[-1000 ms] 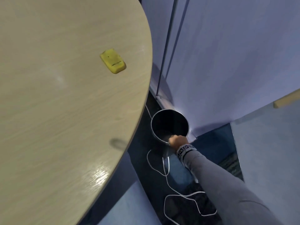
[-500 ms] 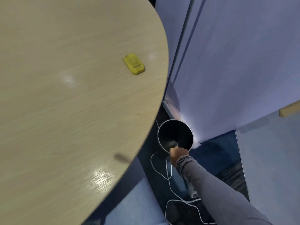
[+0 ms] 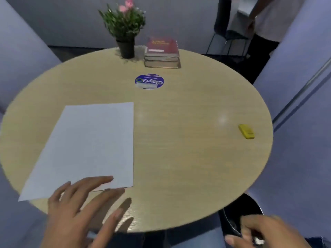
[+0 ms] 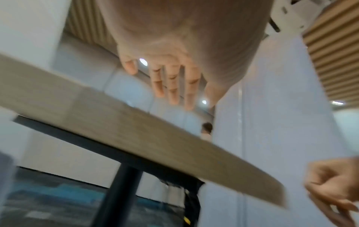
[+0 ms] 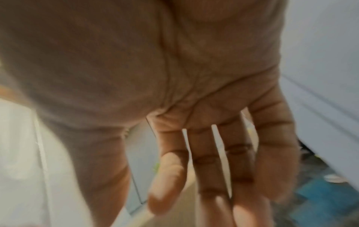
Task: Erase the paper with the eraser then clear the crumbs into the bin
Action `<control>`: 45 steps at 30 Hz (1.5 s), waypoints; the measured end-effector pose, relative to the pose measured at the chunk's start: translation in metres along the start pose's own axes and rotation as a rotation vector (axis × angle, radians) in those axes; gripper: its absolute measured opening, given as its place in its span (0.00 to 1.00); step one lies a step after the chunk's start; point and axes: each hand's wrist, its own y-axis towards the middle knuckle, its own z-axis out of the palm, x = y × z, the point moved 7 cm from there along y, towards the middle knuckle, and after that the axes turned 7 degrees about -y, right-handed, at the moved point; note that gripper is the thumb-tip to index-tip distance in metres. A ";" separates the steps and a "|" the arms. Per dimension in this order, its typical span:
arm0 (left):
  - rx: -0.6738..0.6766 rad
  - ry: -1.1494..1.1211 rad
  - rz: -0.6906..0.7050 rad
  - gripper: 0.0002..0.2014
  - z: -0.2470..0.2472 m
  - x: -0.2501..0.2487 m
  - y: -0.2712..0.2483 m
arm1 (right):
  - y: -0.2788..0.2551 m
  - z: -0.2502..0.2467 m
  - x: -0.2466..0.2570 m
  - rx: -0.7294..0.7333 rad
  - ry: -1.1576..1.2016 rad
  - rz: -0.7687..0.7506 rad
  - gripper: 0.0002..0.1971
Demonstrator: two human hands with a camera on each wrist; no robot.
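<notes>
One flat rectangular paper (image 3: 89,147), round table (image 3: 188,158).

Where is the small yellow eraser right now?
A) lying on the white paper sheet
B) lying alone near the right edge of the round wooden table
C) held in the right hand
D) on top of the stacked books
B: the small yellow eraser lies on bare wood near the right edge of the round wooden table, clear of the white paper sheet and both hands.

Blurred bare right hand (image 5: 194,107) filling the view palm-on, straight fingers (image 5: 211,161) slightly spread and holding nothing, with pale grey wall panel (image 5: 320,61) and blue-patterned floor (image 5: 320,196) behind.
</notes>
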 end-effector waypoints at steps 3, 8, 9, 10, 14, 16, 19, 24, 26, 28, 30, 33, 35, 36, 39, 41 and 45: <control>-0.135 0.043 -0.353 0.19 -0.033 0.061 -0.030 | 0.002 -0.011 0.070 -0.246 0.150 -0.212 0.22; -0.180 0.139 -0.529 0.26 -0.053 0.104 -0.067 | 0.027 0.027 0.183 -0.417 -0.081 -0.501 0.23; -0.183 0.136 -0.553 0.27 -0.054 0.109 -0.072 | 0.033 0.036 0.196 -0.422 -0.105 -0.501 0.26; -0.173 0.133 -0.570 0.29 -0.054 0.113 -0.075 | 0.037 0.041 0.207 -0.413 -0.128 -0.492 0.27; -0.074 0.178 -0.570 0.31 -0.043 0.123 -0.082 | 0.049 0.064 0.222 -0.318 -0.232 -0.396 0.35; -0.026 0.177 -0.554 0.30 -0.035 0.128 -0.081 | 0.053 0.070 0.221 -0.273 -0.276 -0.349 0.38; 0.003 0.180 -0.519 0.31 -0.028 0.126 -0.075 | 0.054 0.072 0.214 -0.246 -0.283 -0.304 0.40; 0.091 0.265 -0.411 0.35 -0.003 0.106 -0.059 | 0.054 0.067 0.184 -0.252 -0.288 -0.226 0.39; 0.134 0.300 -0.340 0.37 0.011 0.094 -0.053 | 0.053 0.063 0.167 -0.249 -0.303 -0.185 0.40; 0.191 0.320 -0.269 0.39 0.027 0.079 -0.046 | 0.051 0.058 0.149 -0.251 -0.308 -0.146 0.40; 0.241 0.317 -0.226 0.41 0.042 0.065 -0.039 | 0.049 0.054 0.130 -0.228 -0.309 -0.078 0.40; 0.284 0.309 -0.191 0.43 0.061 0.048 -0.030 | 0.044 0.045 0.104 -0.149 -0.263 0.000 0.42; 0.306 0.312 -0.173 0.44 0.071 0.038 -0.025 | 0.046 0.039 0.094 -0.178 -0.275 -0.027 0.52; 0.315 0.314 -0.168 0.44 0.075 0.033 -0.022 | 0.045 0.036 0.089 -0.199 -0.235 -0.046 0.55; 0.325 0.335 -0.153 0.44 0.080 0.021 -0.015 | 0.042 0.032 0.082 -0.201 -0.211 -0.048 0.54; 0.309 0.341 -0.155 0.44 0.079 0.018 -0.012 | 0.039 0.032 0.082 -0.186 -0.222 -0.050 0.50; 0.257 0.369 -0.117 0.43 0.074 0.020 -0.016 | 0.036 0.037 0.081 -0.189 -0.218 -0.079 0.46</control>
